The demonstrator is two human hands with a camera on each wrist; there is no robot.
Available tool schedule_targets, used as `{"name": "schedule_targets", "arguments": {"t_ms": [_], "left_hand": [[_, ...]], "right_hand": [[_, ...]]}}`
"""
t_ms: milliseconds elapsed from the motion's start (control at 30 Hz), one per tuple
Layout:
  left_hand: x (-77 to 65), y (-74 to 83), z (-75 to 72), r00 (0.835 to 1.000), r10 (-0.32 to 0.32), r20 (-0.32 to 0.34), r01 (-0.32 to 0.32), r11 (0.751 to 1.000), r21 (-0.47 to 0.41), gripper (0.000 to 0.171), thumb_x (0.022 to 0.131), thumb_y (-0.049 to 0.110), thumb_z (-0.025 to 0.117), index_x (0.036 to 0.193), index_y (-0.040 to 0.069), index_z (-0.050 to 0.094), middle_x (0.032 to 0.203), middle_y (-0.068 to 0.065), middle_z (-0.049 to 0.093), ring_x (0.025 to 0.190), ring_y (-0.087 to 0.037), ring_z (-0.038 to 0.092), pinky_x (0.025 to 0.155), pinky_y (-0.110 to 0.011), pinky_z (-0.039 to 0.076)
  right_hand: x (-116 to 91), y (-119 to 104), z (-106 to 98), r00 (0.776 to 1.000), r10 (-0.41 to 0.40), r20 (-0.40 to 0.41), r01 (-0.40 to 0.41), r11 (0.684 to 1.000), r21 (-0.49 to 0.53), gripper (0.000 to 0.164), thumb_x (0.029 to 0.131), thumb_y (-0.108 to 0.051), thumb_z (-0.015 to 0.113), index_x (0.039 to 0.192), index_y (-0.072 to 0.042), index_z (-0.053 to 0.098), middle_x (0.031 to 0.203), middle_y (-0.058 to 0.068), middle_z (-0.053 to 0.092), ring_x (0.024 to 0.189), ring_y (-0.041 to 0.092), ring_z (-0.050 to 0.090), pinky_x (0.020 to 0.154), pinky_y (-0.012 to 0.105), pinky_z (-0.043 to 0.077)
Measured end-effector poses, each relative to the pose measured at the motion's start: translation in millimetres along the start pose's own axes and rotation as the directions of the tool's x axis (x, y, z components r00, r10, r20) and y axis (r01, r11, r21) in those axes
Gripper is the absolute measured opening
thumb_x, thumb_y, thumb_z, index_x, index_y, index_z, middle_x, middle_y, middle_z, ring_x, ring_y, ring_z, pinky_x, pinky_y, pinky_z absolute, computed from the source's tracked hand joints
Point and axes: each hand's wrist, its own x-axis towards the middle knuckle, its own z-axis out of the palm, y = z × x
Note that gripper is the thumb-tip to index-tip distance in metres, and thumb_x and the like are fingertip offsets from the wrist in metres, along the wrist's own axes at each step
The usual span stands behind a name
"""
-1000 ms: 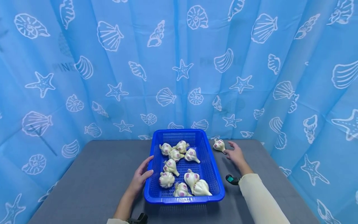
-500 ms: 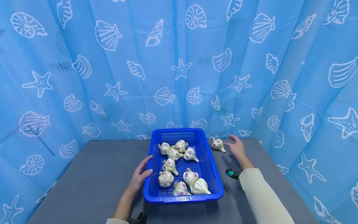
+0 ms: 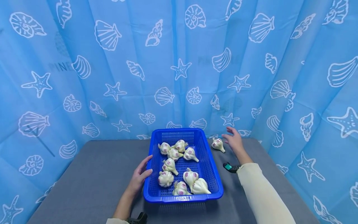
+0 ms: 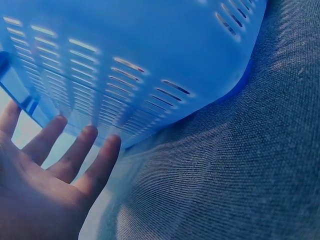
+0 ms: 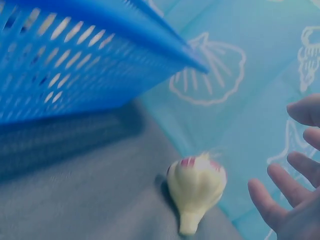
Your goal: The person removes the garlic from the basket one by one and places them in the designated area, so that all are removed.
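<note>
A blue plastic basket (image 3: 183, 199) with slotted walls holds several garlic bulbs (image 3: 190, 154), white with purple patches. My left hand (image 3: 139, 176) is at the basket's left side. In the left wrist view, the extended fingertips (image 4: 88, 131) rest against its slotted wall (image 4: 115, 75). One more garlic bulb (image 3: 218, 144) lies on the table outside the basket, beyond its right wall. Just to the right of that bulb, my right hand (image 3: 234, 140) is raised with fingers spread and nothing in it. The right wrist view shows the lone bulb (image 5: 196, 187) with a gap between it and the fingers.
A grey cloth covers the table (image 3: 92, 174). Blue curtains (image 3: 179, 62) printed with shells and starfish stand close behind the table and along both sides. Each wrist wears a black strap, the right one (image 3: 230, 167) with a green patch.
My right hand has drawn back from the lone garlic bulb and moved up and slightly away. The left hand, the basket and the bulbs stay in place; the head view shifts slightly.
</note>
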Motion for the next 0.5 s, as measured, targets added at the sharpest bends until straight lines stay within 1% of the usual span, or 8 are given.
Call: {"name": "schedule_targets", "arguments": {"t_ms": [67, 267, 400, 500], "left_hand": [[0.1, -0.2, -0.4, 1.0, -0.001, 0.001, 0.001, 1.0, -0.005, 0.054, 0.098, 0.011, 0.051, 0.15, 0.013, 0.035, 0.151, -0.023, 0.032, 0.131, -0.047, 0.039, 0.097, -0.055, 0.043], [1.0, -1.3, -1.3, 1.0, 0.005, 0.003, -0.005, 1.0, -0.02, 0.054, 0.098, 0.01, 0.05, 0.15, 0.012, 0.036, 0.151, -0.024, 0.032, 0.13, -0.046, 0.039, 0.097, -0.054, 0.043], [1.0, -2.6, -1.2, 1.0, 0.005, 0.005, -0.004, 1.0, -0.015, 0.054, 0.098, 0.01, 0.051, 0.15, 0.012, 0.035, 0.151, -0.023, 0.032, 0.13, -0.046, 0.04, 0.097, -0.052, 0.044], [1.6, -2.7, -1.9, 1.0, 0.007, 0.005, -0.007, 1.0, -0.003, 0.054, 0.098, 0.011, 0.051, 0.15, 0.012, 0.035, 0.151, -0.023, 0.033, 0.13, -0.046, 0.04, 0.096, -0.051, 0.045]], "right_hand": [[2, -5, 1, 1.0, 0.0, 0.001, 0.0, 0.999, 0.035, 0.057, 0.096, -0.01, 0.057, 0.148, 0.0, 0.034, 0.149, 0.025, 0.035, 0.126, 0.041, 0.045, 0.097, 0.051, 0.045], [4, -17, 6, 1.0, -0.006, 0.004, 0.005, 0.989, 0.145, 0.057, 0.096, -0.007, 0.057, 0.148, -0.002, 0.034, 0.149, 0.021, 0.036, 0.126, 0.039, 0.045, 0.096, 0.046, 0.047], [2, -25, 11, 0.999, -0.024, 0.021, 0.02, 0.982, 0.188, 0.056, 0.097, -0.005, 0.055, 0.149, -0.001, 0.033, 0.148, 0.022, 0.036, 0.125, 0.039, 0.046, 0.094, 0.043, 0.048], [1, -32, 16, 0.999, -0.035, 0.034, 0.027, 0.976, 0.218, 0.055, 0.097, -0.004, 0.055, 0.148, 0.001, 0.034, 0.147, 0.023, 0.036, 0.123, 0.038, 0.046, 0.091, 0.038, 0.051]]}}
